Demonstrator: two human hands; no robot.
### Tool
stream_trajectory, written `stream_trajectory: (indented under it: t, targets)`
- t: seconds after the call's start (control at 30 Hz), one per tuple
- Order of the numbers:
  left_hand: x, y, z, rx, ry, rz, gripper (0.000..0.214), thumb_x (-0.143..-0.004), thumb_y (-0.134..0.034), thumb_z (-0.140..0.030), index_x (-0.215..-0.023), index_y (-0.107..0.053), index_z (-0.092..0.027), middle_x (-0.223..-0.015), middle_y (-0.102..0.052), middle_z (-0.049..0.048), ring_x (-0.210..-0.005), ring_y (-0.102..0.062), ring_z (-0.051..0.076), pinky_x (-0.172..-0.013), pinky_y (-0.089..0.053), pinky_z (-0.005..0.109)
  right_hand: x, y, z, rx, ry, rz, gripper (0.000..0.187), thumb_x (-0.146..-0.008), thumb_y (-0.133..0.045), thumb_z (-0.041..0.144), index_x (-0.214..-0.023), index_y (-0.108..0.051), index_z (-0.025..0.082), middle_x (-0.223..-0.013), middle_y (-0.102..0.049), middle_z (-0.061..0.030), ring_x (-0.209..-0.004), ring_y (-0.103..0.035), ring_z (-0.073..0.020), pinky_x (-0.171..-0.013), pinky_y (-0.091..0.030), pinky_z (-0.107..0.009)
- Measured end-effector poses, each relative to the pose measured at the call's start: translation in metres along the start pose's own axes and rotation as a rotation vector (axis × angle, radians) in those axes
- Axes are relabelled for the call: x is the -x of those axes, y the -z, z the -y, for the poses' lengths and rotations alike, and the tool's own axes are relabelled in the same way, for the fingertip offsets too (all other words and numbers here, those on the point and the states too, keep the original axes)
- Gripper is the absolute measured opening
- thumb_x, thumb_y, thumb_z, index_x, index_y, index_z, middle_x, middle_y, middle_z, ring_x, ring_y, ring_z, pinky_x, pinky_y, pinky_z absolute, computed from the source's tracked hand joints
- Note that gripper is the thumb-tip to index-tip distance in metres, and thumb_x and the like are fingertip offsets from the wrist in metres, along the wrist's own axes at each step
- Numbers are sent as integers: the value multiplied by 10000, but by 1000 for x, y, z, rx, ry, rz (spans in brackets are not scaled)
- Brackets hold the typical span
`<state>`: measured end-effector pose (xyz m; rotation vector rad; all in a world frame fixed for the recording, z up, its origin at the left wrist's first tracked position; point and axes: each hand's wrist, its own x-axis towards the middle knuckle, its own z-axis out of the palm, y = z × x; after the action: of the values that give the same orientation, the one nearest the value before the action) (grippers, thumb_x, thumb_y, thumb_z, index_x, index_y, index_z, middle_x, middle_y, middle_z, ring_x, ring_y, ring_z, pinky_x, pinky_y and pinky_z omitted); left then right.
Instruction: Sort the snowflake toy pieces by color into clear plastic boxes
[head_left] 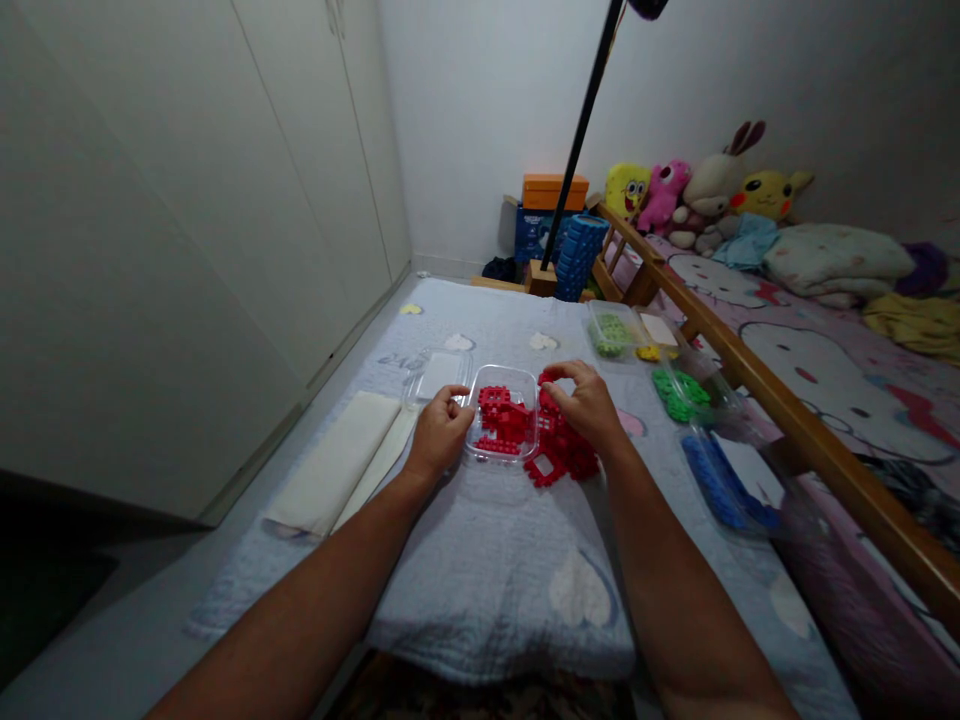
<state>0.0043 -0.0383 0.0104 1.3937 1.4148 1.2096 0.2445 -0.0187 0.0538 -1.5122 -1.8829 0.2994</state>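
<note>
The clear container [502, 457] stands on the pale blue cloth [495, 560] between the two hands, with interlocking red pieces [504, 428] inside; its outline is nearly square, with no marked long axis. A loose red pile [571, 458] lies on the cloth just right of it; whether pile and wall touch cannot be determined. The right hand [589, 402] is the nearer to the pile, its thumb and forefinger nearly closed about a red piece [543, 380] near the container's far right corner, so the container lies immediately left of those fingertips. The left hand [441, 432] is at the opposite wall, fingers curled, thumb at the rim; whether it grips or merely rests there cannot be told. Beyond the left hand lies a clear lid-like tray [439, 378]; nearer, a folded cream cloth [337, 455]. Along the wooden rail [709, 345] at right are light green pieces [611, 337], yellow pieces [654, 353], green pieces [680, 396] and blue pieces [720, 485] in clear packaging.
</note>
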Motion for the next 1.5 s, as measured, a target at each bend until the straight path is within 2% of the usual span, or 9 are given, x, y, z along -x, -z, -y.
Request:
stream_trajectory:
  t: [0.2,0.37,0.53,0.7,0.87,1.0,1.17,1.33,1.5]
  targets:
    - [0,1,-1,2,0,4,336,-773,-616,-348,-1056,-652,-170,-560,-443,-91,-546,-459,137,-562,-322,260,9,-9,36,39,106,279,168,-861,-721,178,-1009,-769,241,-1071,-784,-52,-1080,-627,-263,-1073,-346,-483]
    - [-1,1,-1,-4,2,3,333,-768,-614,-343,-1050,-656,-171,-558,-441,-93,-537,-452,134,-558,-319,257,14,-17,50,59,143,357,207,-861,-717,168,-1033,-784,261,-1071,-780,-54,-1114,-610,-272,-1087,-320,-512]
    - [-1,1,2,-14,-2,2,341,-783,-612,-332,-1078,-662,-167,-576,-449,-87,-549,-450,134,-567,-328,257,9,-14,34,31,104,216,208,-901,-654,205,-1067,-771,246,-1120,-780,-70,-1108,-635,-261,-1077,-375,-465]
    - [-1,1,3,-18,-5,5,330,-799,-610,-325,-1083,-667,-168,-580,-458,-83,-551,-448,133,-572,-333,254,0,-2,0,200,-136,-7,251,-920,-587,222,-1095,-767,211,-1224,-757,-110,-1208,-610,-298,-1090,-381,-464]
    - [-1,1,1,-27,-4,4,324,-795,-611,-323,-1076,-666,-170,-583,-461,-82,-560,-452,134,-580,-338,256,3,0,-23,417,-322,89,390,-914,-621,324,-1271,-724,205,-1377,-692,-130,-1292,-549,-350,-1071,-373,-473]
    - [0,1,0,-15,0,5,331,-790,-611,-339,-1072,-662,-173,-588,-458,-82,-560,-453,135,-582,-336,258,7,-7,-26,468,-315,199,464,-889,-660,417,-1308,-703,222,-1331,-710,-138,-1259,-553,-358,-1036,-373,-475]
    - [0,1,-1,-16,2,5,336,-784,-615,-344,-1069,-666,-174,-585,-454,-83,-549,-449,134,-566,-327,253,9,-14,-28,492,-257,224,309,-872,-653,380,-1117,-753,220,-1153,-748,-135,-1091,-607,-324,-949,-393,-460]
    - [0,1,-3,-6,9,1,326,-775,-621,-337,-1055,-671,-177,-573,-444,-87,-542,-454,132,-553,-318,249,6,-14,-34,443,-249,102,248,-856,-684,399,-1025,-762,234,-1070,-752,-105,-1059,-609,-300,-953,-385,-451]
    - [0,1,-2,-11,0,4,322,-782,-616,-323,-1062,-668,-172,-570,-447,-90,-547,-461,130,-561,-325,248,1,-7,-21,214,-163,-98,201,-866,-682,353,-1014,-736,227,-1169,-740,-102,-1140,-600,-308,-1019,-387,-467]
